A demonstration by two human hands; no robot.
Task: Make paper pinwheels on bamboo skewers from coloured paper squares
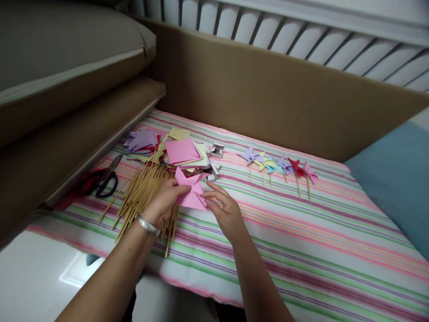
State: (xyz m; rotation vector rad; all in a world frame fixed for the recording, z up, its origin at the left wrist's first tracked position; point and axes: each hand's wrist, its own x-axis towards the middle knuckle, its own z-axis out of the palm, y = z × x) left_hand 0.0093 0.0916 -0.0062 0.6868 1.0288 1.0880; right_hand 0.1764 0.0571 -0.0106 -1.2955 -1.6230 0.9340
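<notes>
A pink paper square (193,199) with slit corners, some of them lifted, is held above the bed's near side. My left hand (162,201), wearing a silver bangle (147,225), grips its left side with the thumb on top. At the right edge, my right hand (228,214) has its fingertips closed on a corner of the paper. Below and left of the paper lies a loose pile of thin wooden sticks (134,201). Just behind are stacked coloured paper squares (182,151) and cut lilac pieces (140,139).
Black-handled scissors (107,179) lie at the left beside folded brown cushions (83,116). Small open boxes (217,150) stand by the paper stack. Several finished pinwheels (296,167) on sticks lie on the striped sheet (318,241) at right. A blue pillow (395,174) sits far right.
</notes>
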